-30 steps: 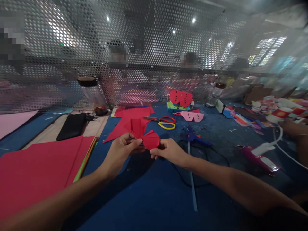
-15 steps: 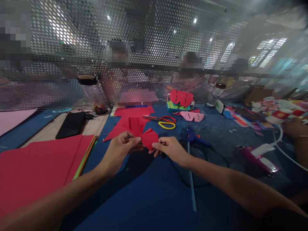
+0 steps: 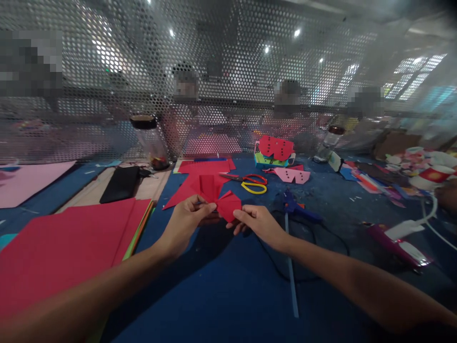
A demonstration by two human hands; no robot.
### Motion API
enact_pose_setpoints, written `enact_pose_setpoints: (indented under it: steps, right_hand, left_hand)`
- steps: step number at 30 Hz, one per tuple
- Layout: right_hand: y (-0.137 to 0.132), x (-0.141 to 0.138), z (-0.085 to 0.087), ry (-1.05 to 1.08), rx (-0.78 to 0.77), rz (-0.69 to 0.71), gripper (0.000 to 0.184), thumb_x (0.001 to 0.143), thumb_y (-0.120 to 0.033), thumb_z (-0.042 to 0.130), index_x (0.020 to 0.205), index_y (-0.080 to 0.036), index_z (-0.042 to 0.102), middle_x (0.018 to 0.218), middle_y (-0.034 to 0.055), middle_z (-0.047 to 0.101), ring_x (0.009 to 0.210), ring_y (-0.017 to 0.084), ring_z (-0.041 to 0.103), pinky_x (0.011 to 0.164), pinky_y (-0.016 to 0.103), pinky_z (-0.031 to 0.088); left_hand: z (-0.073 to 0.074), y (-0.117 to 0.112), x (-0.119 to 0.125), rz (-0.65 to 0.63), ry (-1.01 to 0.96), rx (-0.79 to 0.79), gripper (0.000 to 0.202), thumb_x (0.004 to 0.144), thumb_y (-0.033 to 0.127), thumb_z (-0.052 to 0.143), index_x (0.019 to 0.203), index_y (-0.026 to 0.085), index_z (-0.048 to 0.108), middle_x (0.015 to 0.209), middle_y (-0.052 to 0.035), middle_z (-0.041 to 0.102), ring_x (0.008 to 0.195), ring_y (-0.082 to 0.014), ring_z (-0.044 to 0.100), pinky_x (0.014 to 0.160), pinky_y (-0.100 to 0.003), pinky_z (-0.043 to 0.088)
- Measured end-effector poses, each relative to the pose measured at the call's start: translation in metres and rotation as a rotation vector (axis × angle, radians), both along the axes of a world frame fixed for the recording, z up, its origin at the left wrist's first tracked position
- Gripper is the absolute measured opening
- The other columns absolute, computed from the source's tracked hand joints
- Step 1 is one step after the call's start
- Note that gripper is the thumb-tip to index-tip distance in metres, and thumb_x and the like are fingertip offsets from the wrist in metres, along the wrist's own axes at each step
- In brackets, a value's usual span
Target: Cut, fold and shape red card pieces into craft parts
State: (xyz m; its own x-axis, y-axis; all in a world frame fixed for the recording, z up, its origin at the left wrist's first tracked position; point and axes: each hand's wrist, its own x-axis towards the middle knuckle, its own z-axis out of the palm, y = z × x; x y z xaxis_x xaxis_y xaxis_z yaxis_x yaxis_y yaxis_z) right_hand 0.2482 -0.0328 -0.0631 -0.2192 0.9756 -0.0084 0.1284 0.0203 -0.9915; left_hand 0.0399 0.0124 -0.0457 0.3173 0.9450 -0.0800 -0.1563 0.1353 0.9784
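Between my two hands is a piece of folded red paper [image 3: 229,206], spread like a small fan. My left hand [image 3: 189,216] pinches its narrow gathered end between thumb and fingers. On the opposite side, my right hand [image 3: 255,221] grips the wide edge, thumb on top. Behind the held piece, more red paper [image 3: 189,188] lies on the blue table, some of it folded. Scissors [image 3: 254,183] with one red and one yellow handle rest just beyond my hands. A blue glue gun [image 3: 300,208] lies to the right, a pale glue stick [image 3: 292,286] reaching from it toward me.
Red sheets [image 3: 78,238] are stacked at left, near a black phone-like item [image 3: 120,184]. Glass bottles [image 3: 153,143] stand by the perforated metal screen [image 3: 235,71]. Pink mask-like cutouts [image 3: 293,175] sit farther back. A purple glue gun [image 3: 398,245] and a co-worker's hand [image 3: 448,195] are at right.
The whole view has shifted, so things appear a little farther right and slightly lower. Both hands keep their hold on the folded red paper, with hardly any change in pose.
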Motion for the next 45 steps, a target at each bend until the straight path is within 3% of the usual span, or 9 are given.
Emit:
enact_pose_setpoints:
  steps: [7, 14, 21, 34, 40, 45]
  right_hand:
    - [0.0, -0.001, 0.0, -0.026, -0.01, -0.011, 0.04, 0.091, -0.052, 0.065, 0.082, -0.014, 0.071, 0.087, 0.0109, 0.08, 0.068, 0.015, 0.071, 0.064, 0.026, 0.049]
    - [-0.001, 0.0, -0.003, 0.001, 0.012, 0.032, 0.035, 0.088, -0.047, 0.072, 0.096, -0.013, 0.073, 0.089, 0.0101, 0.079, 0.067, 0.014, 0.069, 0.064, 0.025, 0.05]
    - [0.001, -0.001, -0.005, -0.005, 0.005, 0.049, 0.029, 0.088, -0.042, 0.072, 0.092, -0.013, 0.07, 0.077, 0.0056, 0.075, 0.063, 0.014, 0.069, 0.064, 0.026, 0.053]
    - [0.0, -0.001, -0.008, 0.001, 0.001, 0.043, 0.031, 0.087, -0.044, 0.073, 0.084, -0.014, 0.071, 0.076, 0.0076, 0.077, 0.061, 0.013, 0.068, 0.059, 0.024, 0.049]
    - [-0.001, 0.001, -0.008, 0.044, -0.016, 0.065, 0.04, 0.092, -0.052, 0.066, 0.087, -0.013, 0.072, 0.089, 0.0124, 0.08, 0.065, 0.014, 0.069, 0.06, 0.024, 0.049]
    - [-0.001, 0.001, -0.008, 0.042, -0.021, 0.071, 0.044, 0.092, -0.055, 0.065, 0.086, -0.013, 0.073, 0.088, 0.0132, 0.08, 0.065, 0.015, 0.07, 0.059, 0.025, 0.049]
  left_hand:
    - [0.003, -0.003, 0.001, -0.024, 0.007, 0.0, 0.031, 0.072, 0.035, 0.087, 0.078, 0.017, 0.062, 0.071, -0.0004, 0.074, 0.069, -0.0166, 0.073, 0.074, -0.031, 0.063]
    - [0.003, -0.004, 0.002, -0.022, 0.007, -0.009, 0.033, 0.071, 0.035, 0.087, 0.079, 0.017, 0.061, 0.076, -0.0023, 0.076, 0.07, -0.0172, 0.074, 0.074, -0.031, 0.063]
    - [0.003, -0.005, 0.003, -0.036, 0.012, 0.0, 0.034, 0.07, 0.035, 0.088, 0.077, 0.017, 0.06, 0.072, -0.0007, 0.075, 0.069, -0.0167, 0.074, 0.072, -0.029, 0.062]
    - [0.0, -0.002, 0.0, -0.043, 0.025, -0.007, 0.035, 0.071, 0.035, 0.088, 0.077, 0.017, 0.059, 0.074, -0.002, 0.076, 0.069, -0.016, 0.074, 0.071, -0.028, 0.062]
    - [-0.002, 0.001, -0.001, -0.036, 0.007, -0.014, 0.034, 0.072, 0.034, 0.088, 0.077, 0.016, 0.06, 0.073, -0.0009, 0.075, 0.069, -0.0156, 0.073, 0.073, -0.03, 0.062]
    - [-0.002, 0.001, -0.001, -0.042, 0.014, -0.014, 0.033, 0.071, 0.034, 0.088, 0.075, 0.017, 0.06, 0.072, -0.001, 0.075, 0.068, -0.0162, 0.073, 0.072, -0.03, 0.062]
